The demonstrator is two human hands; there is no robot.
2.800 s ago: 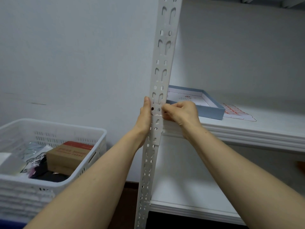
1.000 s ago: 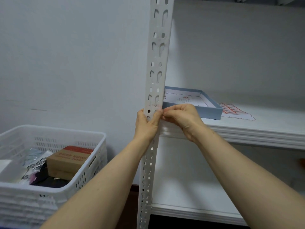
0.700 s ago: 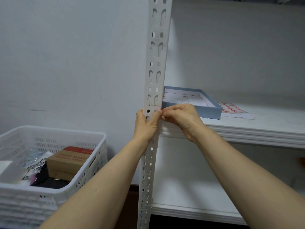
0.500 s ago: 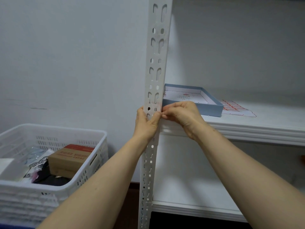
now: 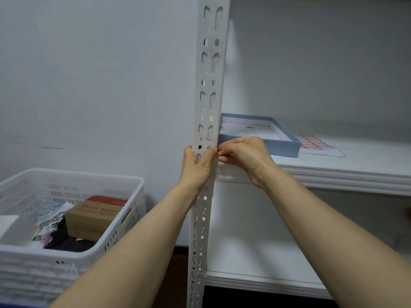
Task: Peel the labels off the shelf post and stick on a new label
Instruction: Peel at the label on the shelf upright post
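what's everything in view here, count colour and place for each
shelf post: 1, white, upright at centre
label: 1, pale, on the post at mid-height
shelves: 2, white, right of the post
shallow box: 1, blue, on the upper shelf behind the post
label sheet: 1, white and red, right of the shallow box
basket: 1, white, lower left
cardboard box: 1, brown with red top, in the basket
left hand: 1, grips the post
right hand: 1, pinches the label's right end

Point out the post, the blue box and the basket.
post [image 5: 208, 85], head view, on the strip between the two rows of holes
blue box [image 5: 282, 148], head view, on its front wall
basket [image 5: 33, 270], head view, on its near wall
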